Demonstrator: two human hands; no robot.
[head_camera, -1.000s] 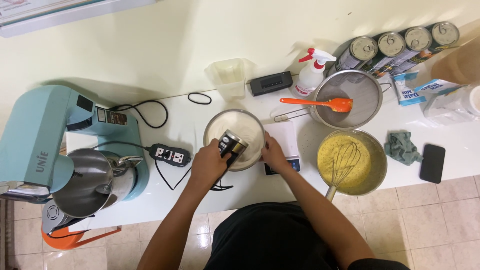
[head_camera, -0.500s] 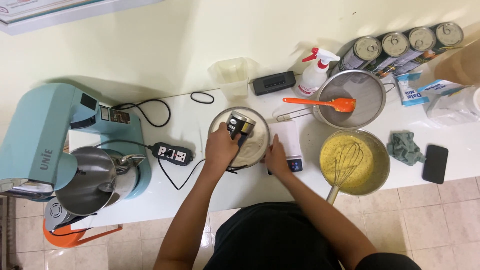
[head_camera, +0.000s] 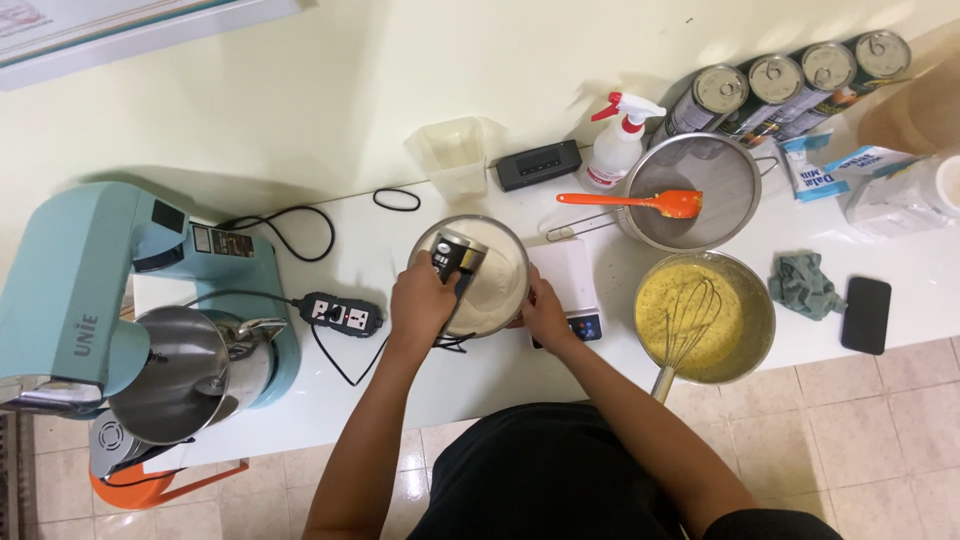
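— What colours sit under my hands?

— My left hand (head_camera: 420, 300) grips a black-and-silver hand mixer (head_camera: 455, 258) over a steel bowl (head_camera: 470, 272) of pale cream batter. My right hand (head_camera: 545, 315) rests by a white scale (head_camera: 570, 285) with a dark blue panel.

— And around?

— A white surface (head_camera: 480, 370). A pale teal stand mixer (head_camera: 110, 290) with a silver bowl. A bright orange spatula (head_camera: 635, 203) across a grey sieve (head_camera: 690, 190). Yellow batter in the second bowl (head_camera: 705, 318). A grey-green cloth (head_camera: 805, 285), a black phone (head_camera: 866, 315), a white spray bottle (head_camera: 618, 150) with a red trigger.
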